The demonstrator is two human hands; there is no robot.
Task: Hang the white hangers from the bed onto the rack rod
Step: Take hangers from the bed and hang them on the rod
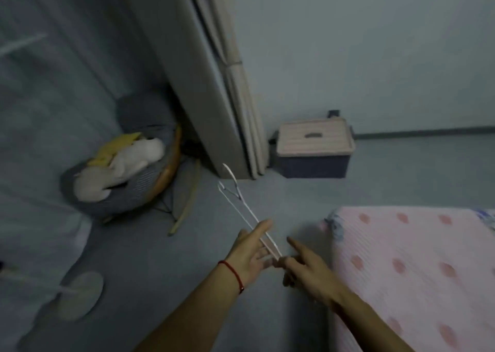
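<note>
White hangers (242,204), seen edge-on as thin white bars with a metal hook at the far end, stick out over the floor in front of me. My right hand (308,267) pinches their near end, its index finger pointing forward. My left hand (251,252), a red string on its wrist, lies against the bars with fingers straight. The bed (417,258), with a pink dotted cover, is at the lower right. The rack rod is out of view.
A rocking chair (126,180) holding a white plush toy and a yellow item stands at the left. A lidded storage box (314,151) sits by the wall, beside a leaning folded panel (214,97). A round fan base (77,295) is at lower left.
</note>
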